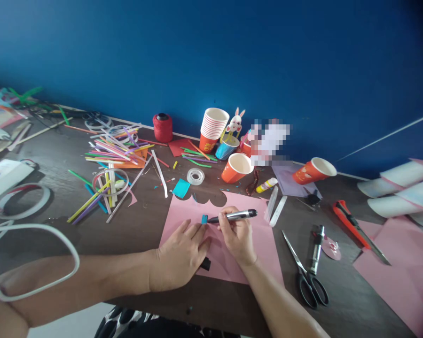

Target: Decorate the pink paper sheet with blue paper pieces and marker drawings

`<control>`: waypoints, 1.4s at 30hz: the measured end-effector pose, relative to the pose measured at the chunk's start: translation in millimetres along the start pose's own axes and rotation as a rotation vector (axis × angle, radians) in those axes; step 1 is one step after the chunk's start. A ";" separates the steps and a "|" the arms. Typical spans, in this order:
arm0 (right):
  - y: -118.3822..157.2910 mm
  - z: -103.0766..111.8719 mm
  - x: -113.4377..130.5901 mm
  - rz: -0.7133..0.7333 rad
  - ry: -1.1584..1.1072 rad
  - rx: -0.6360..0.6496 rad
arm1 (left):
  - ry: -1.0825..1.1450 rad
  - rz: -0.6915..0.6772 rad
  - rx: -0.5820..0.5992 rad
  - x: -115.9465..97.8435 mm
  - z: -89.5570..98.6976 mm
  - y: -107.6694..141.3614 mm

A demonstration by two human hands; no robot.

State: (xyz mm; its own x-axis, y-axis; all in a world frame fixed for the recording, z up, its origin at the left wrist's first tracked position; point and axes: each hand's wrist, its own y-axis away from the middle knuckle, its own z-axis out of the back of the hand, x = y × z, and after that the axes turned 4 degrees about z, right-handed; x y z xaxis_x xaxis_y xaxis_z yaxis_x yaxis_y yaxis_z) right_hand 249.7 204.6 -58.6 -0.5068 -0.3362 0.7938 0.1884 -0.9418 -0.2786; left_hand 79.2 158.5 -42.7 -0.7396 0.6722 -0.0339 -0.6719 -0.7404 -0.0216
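A sheet of pink paper (246,258) with scalloped cuts along its far edge lies on the dark table in front of me. My left hand (185,251) rests flat on it, fingers stretched out. Its fingertips touch or nearly touch a small blue paper piece (204,219). My right hand (237,234) is closed around a silver and black marker (238,215), its tip at the blue piece. Partly under my left hand lies a black piece (206,264), perhaps the marker's cap. A blue paper square (181,188) and a tape roll (195,176) lie beyond the sheet.
Scissors (305,277), another marker (316,249) and a red box cutter (356,227) lie to the right. Stacked paper cups (214,124), a paper cup (237,168) and red thread (162,127) stand behind. Colourful straws (118,148) pile up left. A white cable (74,256) loops over my left arm.
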 end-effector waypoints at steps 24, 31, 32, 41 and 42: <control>0.2 -0.5 -0.3 -0.023 -0.031 -0.002 | 0.007 0.002 -0.008 -0.1 0.6 1.2; 0.8 -0.4 -1.1 -0.012 -0.019 0.012 | 0.005 0.001 -0.025 -0.8 0.6 2.0; 0.7 -0.4 -1.1 -0.010 -0.018 0.014 | 0.005 -0.003 -0.032 -1.0 0.3 2.3; 0.7 -1.5 -1.7 -0.017 -0.023 0.014 | 0.079 -0.023 -0.094 1.2 2.7 2.8; 0.5 -1.5 -1.6 -0.015 -0.025 0.012 | 0.097 -0.024 -0.093 2.8 4.7 1.7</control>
State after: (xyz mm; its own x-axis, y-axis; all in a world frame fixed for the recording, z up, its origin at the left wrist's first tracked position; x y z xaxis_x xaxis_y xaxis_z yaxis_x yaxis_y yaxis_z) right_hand 249.4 204.6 -60.7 -0.4889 -0.3211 0.8111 0.1910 -0.9466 -0.2596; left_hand 75.8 159.1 -38.1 -0.7129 0.6894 -0.1284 -0.6796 -0.7243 -0.1160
